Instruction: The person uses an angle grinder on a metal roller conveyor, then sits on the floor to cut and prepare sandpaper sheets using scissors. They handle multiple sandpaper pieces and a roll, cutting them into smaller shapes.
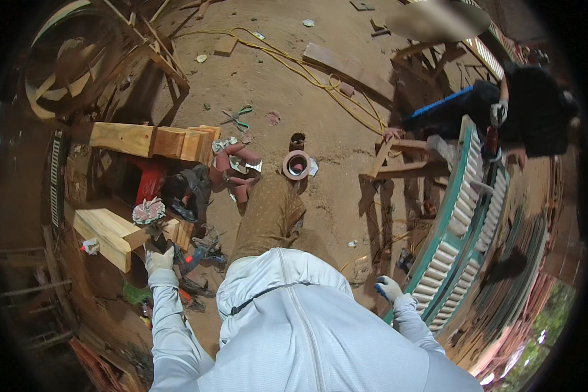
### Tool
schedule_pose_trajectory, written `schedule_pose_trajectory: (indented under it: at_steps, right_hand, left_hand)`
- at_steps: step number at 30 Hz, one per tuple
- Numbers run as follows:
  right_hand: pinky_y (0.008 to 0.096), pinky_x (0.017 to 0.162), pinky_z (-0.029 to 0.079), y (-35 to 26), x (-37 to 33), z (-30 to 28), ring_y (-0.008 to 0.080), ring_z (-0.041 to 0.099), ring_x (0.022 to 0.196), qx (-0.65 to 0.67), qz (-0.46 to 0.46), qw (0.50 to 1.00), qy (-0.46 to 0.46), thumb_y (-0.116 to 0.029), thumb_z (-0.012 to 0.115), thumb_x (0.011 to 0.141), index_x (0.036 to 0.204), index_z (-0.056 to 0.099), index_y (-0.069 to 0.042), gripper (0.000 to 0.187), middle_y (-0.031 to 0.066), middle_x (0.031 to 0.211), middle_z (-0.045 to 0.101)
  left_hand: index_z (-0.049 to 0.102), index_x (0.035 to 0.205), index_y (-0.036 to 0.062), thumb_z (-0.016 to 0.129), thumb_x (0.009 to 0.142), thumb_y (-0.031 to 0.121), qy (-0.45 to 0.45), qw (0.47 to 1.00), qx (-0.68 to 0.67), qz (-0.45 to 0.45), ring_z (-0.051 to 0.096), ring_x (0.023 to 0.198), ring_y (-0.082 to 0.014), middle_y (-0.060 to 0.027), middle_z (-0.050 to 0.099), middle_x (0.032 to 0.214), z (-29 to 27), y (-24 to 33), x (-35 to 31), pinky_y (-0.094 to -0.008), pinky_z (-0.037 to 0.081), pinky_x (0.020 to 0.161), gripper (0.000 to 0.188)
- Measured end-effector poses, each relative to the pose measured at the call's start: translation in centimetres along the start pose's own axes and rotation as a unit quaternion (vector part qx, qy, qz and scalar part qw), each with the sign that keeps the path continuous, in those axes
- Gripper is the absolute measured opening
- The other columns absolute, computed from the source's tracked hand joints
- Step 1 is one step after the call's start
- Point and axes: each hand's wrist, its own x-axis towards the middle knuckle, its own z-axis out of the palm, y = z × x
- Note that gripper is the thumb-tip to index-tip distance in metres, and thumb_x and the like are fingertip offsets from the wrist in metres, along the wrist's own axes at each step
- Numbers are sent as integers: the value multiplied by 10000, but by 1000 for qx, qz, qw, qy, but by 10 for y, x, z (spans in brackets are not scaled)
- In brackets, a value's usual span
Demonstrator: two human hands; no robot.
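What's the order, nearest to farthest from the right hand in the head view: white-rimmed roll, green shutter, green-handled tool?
1. Green shutter: just right of the right hand.
2. White-rimmed roll: ahead and left.
3. Green-handled tool: farther ahead and left.

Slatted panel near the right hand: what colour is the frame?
Green frame, with pale slats; best seen in the head view.

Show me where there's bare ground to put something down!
Bare dirt shows between the green-handled cutters and yellow cord; another patch lies between the pink ring and wooden trestle. It's crowded by the left hand, with wooden beams, and by the right hand, beside the slatted frame.
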Motion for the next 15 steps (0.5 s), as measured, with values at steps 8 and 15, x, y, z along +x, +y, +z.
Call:
schedule_pose_trajectory:
  at_steps: [8,15]
  right_hand:
    - [389,964,530,-318,81,-153,325,677,1124,-253,-257,932,26,-246,679,925,1265,639,-19,410,195,1196,697]
    - [327,941,521,-689,224,-256,222,682,1072,-211,-382,895,95,-119,658,963,1304,612,0,363,142,1166,707]
  left_hand:
    - [631,1119,16,716,795,512,-43,991,-114,-55,645,1102,-439,-272,651,1210,12,87,-5,-505,519,940,599]
    - [596,1249,30,727,814,469,-145,930,-285,-181,617,1151,-440,-249,609,1270,32,233,67,-496,511,986,632]
